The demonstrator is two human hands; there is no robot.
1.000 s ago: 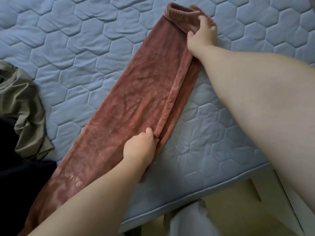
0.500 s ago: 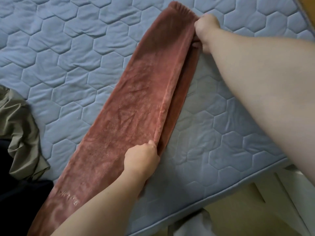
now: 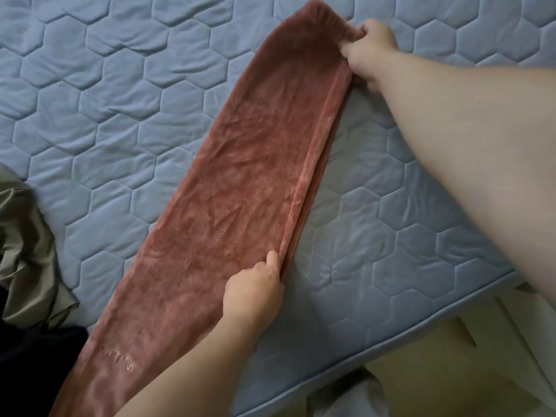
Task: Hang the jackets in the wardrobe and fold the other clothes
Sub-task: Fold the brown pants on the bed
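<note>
Fingers [image 3: 272, 260] of the left hand [image 3: 254, 291] are curled round the right-hand edge of the trousers [image 3: 240, 191], thumb on top, about halfway along. At the gathered far end, the right hand [image 3: 368, 48] pinches the same edge. Pink and fleecy, the trousers lie folded lengthwise, flat and slantwise on the blue quilted bed [image 3: 105, 100], their near end passing under the left forearm. An olive garment [image 3: 24, 251] and a dark garment [image 3: 30, 356] lie at the left.
</note>
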